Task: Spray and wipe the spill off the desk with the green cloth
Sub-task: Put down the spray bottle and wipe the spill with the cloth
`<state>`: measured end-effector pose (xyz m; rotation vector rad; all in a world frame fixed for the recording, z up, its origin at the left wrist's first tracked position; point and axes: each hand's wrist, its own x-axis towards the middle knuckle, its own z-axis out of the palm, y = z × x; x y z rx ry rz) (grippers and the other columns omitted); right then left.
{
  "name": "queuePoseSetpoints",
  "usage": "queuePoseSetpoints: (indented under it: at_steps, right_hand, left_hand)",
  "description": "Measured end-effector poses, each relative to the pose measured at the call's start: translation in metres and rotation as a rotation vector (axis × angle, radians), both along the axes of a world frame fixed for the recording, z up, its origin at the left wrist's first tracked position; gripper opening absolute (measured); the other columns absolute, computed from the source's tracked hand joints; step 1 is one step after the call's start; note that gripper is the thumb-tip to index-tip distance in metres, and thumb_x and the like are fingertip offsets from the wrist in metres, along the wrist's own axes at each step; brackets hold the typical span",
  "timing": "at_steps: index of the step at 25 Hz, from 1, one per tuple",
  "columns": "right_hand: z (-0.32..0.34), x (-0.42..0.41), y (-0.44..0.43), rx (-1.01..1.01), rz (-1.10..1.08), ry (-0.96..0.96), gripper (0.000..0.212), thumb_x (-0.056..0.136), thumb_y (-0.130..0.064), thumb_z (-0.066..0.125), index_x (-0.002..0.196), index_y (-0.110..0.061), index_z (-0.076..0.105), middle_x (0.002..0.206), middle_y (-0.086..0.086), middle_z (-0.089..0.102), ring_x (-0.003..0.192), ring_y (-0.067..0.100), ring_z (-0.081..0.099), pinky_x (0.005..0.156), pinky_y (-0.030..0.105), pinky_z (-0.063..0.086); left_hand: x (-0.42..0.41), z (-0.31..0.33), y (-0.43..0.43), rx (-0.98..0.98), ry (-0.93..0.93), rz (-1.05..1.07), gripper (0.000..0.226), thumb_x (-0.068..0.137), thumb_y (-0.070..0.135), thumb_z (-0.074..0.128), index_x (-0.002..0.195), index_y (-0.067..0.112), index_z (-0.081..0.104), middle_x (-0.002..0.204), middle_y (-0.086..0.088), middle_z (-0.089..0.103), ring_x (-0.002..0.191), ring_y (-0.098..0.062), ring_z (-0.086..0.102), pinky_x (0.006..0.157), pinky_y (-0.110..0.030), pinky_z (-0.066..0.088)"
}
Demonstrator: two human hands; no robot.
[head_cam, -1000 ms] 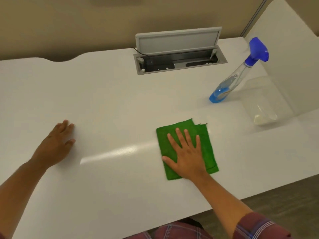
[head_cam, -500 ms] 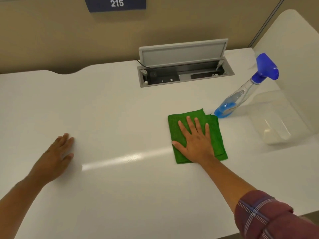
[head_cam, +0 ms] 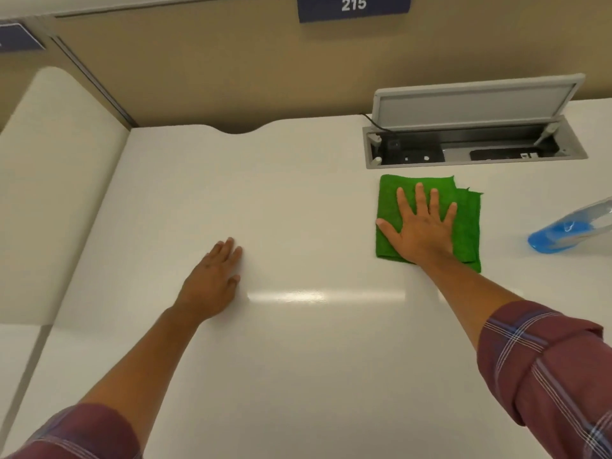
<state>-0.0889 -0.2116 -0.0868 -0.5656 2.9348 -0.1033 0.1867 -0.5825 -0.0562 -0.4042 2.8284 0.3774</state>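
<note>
A folded green cloth (head_cam: 463, 226) lies flat on the white desk (head_cam: 298, 359), just in front of the open cable box. My right hand (head_cam: 419, 230) presses down on the cloth with fingers spread. My left hand (head_cam: 212, 283) rests flat on the bare desk to the left, holding nothing. A clear spray bottle (head_cam: 569, 231) with blue liquid stands at the right edge of view, its top cut off. No spill shows on the desk surface.
An open grey cable box (head_cam: 473, 140) with its lid raised is sunk into the desk at the back right. A white divider panel (head_cam: 49, 193) stands along the left side. A beige wall with a "215" sign (head_cam: 353, 6) runs behind.
My right hand has pushed the green cloth away from me, up to the cable box. The view has swung left, so the bottle now sits at the right edge. My left hand stays put.
</note>
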Motion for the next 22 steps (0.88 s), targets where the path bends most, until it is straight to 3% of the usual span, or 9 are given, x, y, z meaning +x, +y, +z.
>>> queuePoseSetpoints:
  at_steps: [4, 10, 15, 18, 22]
  right_hand:
    - [0.001, 0.022, -0.063, -0.011, 0.049, -0.01, 0.098, 0.09, -0.091, 0.002, 0.17, -0.034, 0.008, 0.18, 0.013, 0.004, 0.164, 0.043, 0.002, 0.125, 0.077, 0.003]
    - [-0.001, 0.069, -0.16, -0.004, 0.167, -0.027, 0.098, 0.089, -0.09, 0.002, 0.17, -0.035, 0.004, 0.18, 0.012, 0.001, 0.164, 0.042, -0.001, 0.124, 0.077, 0.001]
    - [-0.001, 0.138, -0.227, -0.047, 0.317, -0.018, 0.095, 0.092, -0.088, 0.008, 0.17, -0.033, 0.009, 0.18, 0.014, 0.007, 0.164, 0.043, 0.001, 0.122, 0.077, 0.0]
    - [-0.002, 0.181, -0.243, -0.051, 0.369, -0.01, 0.094, 0.093, -0.086, 0.013, 0.17, -0.031, 0.014, 0.179, 0.015, 0.011, 0.164, 0.044, 0.004, 0.122, 0.077, -0.001]
    - [-0.003, 0.239, -0.241, -0.106, 0.427, -0.006, 0.094, 0.093, -0.085, 0.025, 0.169, -0.03, 0.022, 0.178, 0.017, 0.018, 0.163, 0.044, 0.011, 0.122, 0.077, 0.001]
  left_hand:
    - [0.005, 0.002, -0.002, -0.004, 0.003, 0.004, 0.065, 0.105, 0.02, 0.048, 0.165, 0.011, 0.024, 0.176, -0.011, 0.01, 0.163, -0.031, 0.012, 0.132, -0.044, 0.016]
    - [0.01, 0.007, -0.023, -0.103, -0.031, -0.066, 0.07, 0.108, 0.042, 0.041, 0.167, 0.018, 0.015, 0.178, -0.001, 0.005, 0.164, -0.024, 0.006, 0.133, -0.043, 0.01]
    - [0.024, 0.007, -0.046, -0.082, -0.057, -0.001, 0.076, 0.106, 0.053, 0.04, 0.168, 0.019, 0.012, 0.178, -0.005, -0.002, 0.164, -0.027, 0.0, 0.133, -0.048, 0.007]
    - [0.03, 0.004, -0.055, -0.086, -0.037, 0.0, 0.066, 0.109, 0.045, 0.035, 0.167, 0.022, 0.014, 0.178, -0.003, 0.006, 0.164, -0.03, 0.005, 0.133, -0.049, 0.01]
    - [0.035, 0.002, -0.06, 0.06, 0.038, 0.089, 0.055, 0.112, 0.026, 0.031, 0.166, 0.015, 0.023, 0.176, -0.003, 0.018, 0.163, -0.028, 0.013, 0.132, -0.048, 0.016]
